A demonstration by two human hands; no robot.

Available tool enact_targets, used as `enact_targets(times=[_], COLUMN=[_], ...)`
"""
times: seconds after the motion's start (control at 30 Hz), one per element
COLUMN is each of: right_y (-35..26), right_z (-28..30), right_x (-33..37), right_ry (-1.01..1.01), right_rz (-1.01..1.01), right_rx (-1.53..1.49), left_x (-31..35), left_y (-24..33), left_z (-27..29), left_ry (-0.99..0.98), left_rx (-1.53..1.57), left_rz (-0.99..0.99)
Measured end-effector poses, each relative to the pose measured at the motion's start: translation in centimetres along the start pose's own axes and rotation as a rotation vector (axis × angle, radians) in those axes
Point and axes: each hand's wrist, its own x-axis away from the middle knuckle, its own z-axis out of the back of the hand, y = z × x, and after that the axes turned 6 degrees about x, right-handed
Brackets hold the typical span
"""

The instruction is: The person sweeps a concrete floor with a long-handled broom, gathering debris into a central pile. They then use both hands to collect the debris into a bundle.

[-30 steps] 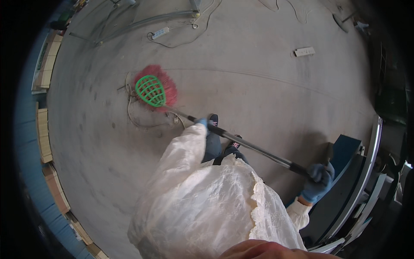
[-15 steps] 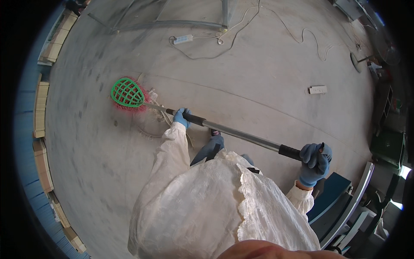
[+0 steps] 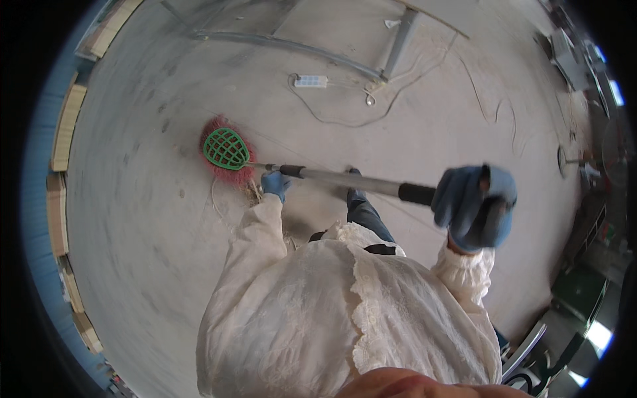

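A long-handled broom [image 3: 358, 179] stretches across in front of me, its metal pole fitted with black grips. At its left end is a green lattice head [image 3: 225, 148] with red bristles [image 3: 213, 126] around it. My right hand [image 3: 474, 207], in a blue-grey glove, is wrapped round the pole's right end. Just below the pole, close to the broom head, is my blue-gloved left hand [image 3: 275, 185]; its fingers are mostly hidden, and whether it grips anything does not show. Tan stringy debris [image 3: 253, 194] lies beside it on the floor.
A white power strip [image 3: 310, 81] with a trailing cable lies on the grey floor ahead, near a metal frame [image 3: 292, 45]. Boxes and boards [image 3: 58, 205] line the left wall. At the right edge stand a round-based stand [image 3: 563, 161] and a dark green box [image 3: 578, 292].
My right hand has risen toward the camera with the pole end. The broom head has shifted right in view, and the pole now passes above my left hand. My view has turned somewhat.
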Motion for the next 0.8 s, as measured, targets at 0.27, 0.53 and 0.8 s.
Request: enact_targets(times=[0.27, 0.53, 0.8], right_y=[8.5, 31.3, 62.5], right_z=[-1.6, 3.6, 14.5], right_x=[-28.7, -39.9, -31.0], right_ry=[-0.128, -0.138, 0.216], right_rz=[-0.047, -0.194, -1.243], right_rx=[-0.262, 0.336, 0.309], left_x=[0.4, -8.7, -15.2], left_y=[20.6, 45.2, 53.8], left_z=[-15.2, -7.9, 9.3], left_ry=[0.162, 0.304, 0.996], left_rx=[-0.745, 0.256, 0.183], left_rz=[-1.434, -1.207, -1.303])
